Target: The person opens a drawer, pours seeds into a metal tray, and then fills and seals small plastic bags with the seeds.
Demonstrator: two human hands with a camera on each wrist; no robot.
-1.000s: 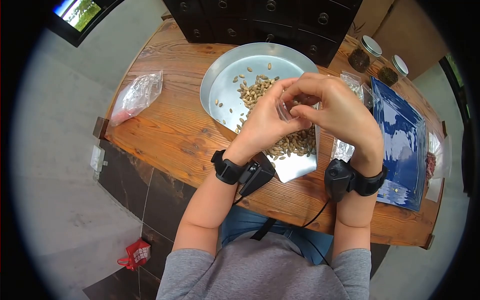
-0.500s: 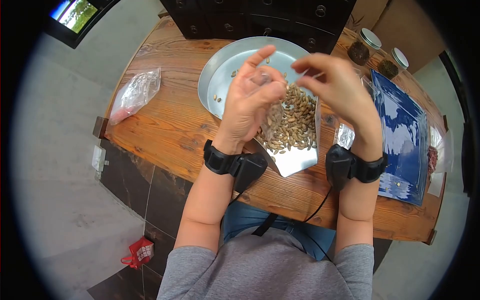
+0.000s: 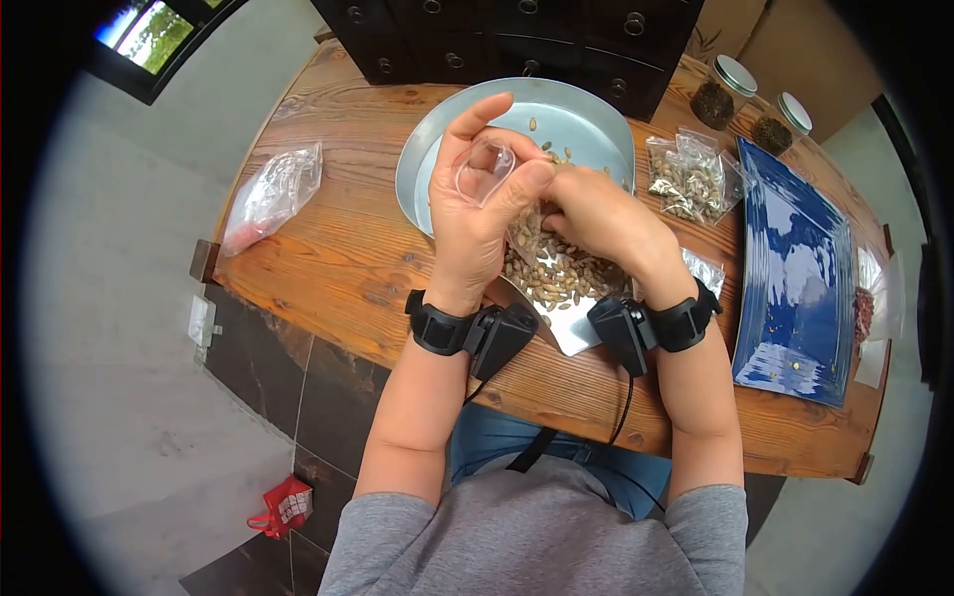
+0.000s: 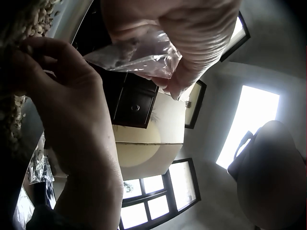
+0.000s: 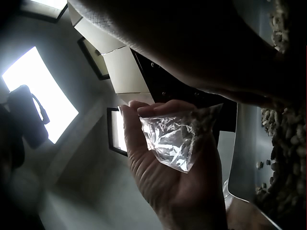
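Observation:
My left hand (image 3: 467,223) holds a small clear plastic bag (image 3: 485,171) above the round metal pan (image 3: 417,164), its thumb and fingers around the bag. In the left wrist view the bag (image 4: 144,55) hangs from that hand (image 4: 192,43); the right wrist view shows the bag (image 5: 172,139) against its palm. Brown, seed-like pieces (image 3: 556,283) lie heaped in the pan. My right hand (image 3: 611,219) is low over the heap beside the left, fingers bent downward; the left wrist view shows it (image 4: 72,91) with curled fingers, and what is between the fingertips is unclear.
A clear bag with something pink (image 3: 273,194) lies left. At right are filled small bags (image 3: 688,179), a blue tray (image 3: 795,278), two lidded jars (image 3: 714,104) and a bag with red contents (image 3: 863,308). A dark drawer cabinet (image 3: 487,40) stands behind the pan.
Both hands were together at the bag; they separated, the left keeping the bag. My right hand has since moved left and down over the heap, uncovering the filled bags at right.

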